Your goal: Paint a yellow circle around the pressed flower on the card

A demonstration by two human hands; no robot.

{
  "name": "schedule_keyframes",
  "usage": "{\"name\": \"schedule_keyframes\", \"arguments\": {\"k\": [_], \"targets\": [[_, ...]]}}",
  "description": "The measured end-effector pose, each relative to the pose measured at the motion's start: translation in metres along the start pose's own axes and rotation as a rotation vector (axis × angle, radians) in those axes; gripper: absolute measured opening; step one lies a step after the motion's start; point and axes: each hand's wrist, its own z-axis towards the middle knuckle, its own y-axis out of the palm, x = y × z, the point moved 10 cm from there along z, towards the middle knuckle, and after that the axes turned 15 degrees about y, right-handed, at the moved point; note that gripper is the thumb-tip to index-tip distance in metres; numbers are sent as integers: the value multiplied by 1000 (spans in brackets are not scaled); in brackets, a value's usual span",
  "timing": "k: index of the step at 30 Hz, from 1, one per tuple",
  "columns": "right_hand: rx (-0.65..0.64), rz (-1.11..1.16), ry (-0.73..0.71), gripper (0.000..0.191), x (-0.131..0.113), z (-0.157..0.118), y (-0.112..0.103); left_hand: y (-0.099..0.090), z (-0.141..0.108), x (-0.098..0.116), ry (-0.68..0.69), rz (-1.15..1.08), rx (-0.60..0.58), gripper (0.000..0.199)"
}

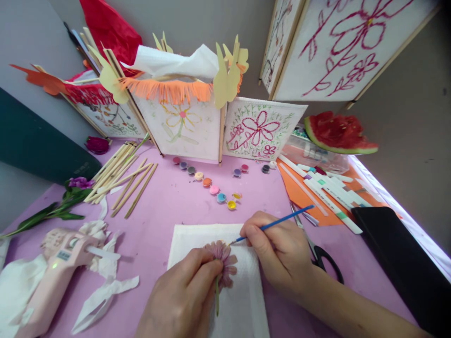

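My left hand (pixel 186 291) is closed, its thumb and fingers pinching a pinkish-purple flower (pixel 225 263) with a green stem. The flower lies on a white cloth (pixel 243 305), and part of its petals is hidden behind my fingers. Between the thumb and fingers of my right hand (pixel 278 249) is a thin blue paintbrush (pixel 287 217). Its tip points left and reaches the petals' upper right edge; I cannot tell whether it touches them. Beyond the cloth, small paint pots (pixel 214 189) in several colours run in a slanting line, with a yellow one (pixel 231 205) nearest.
A pink glue gun (pixel 58 277) and white scraps lie at left, near wooden sticks (pixel 121 171). Painted paper lanterns (pixel 183 126) stand at the back. On the right are scissors (pixel 327 263), white markers (pixel 331 202), a black slab-like object (pixel 398 263) and a watermelon slice (pixel 338 134).
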Motion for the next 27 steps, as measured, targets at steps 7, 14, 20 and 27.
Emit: {"name": "schedule_keyframes", "arguments": {"k": [7, 14, 20, 27], "targets": [[-31, 50, -6, 25, 2, -1, 5, -1, 0, 0, 0, 4, 2, 22], [-71, 69, -19, 23, 2, -1, 10, 0, 0, -2, -8, -5, -2, 22], [-79, 79, -55, 23, -4, -1, 10, 2, -2, -2, -17, -18, -17, 22], [-35, 41, 8, 24, 3, 0, 3, -1, -2, -1, 0, 20, -1, 23]]}}
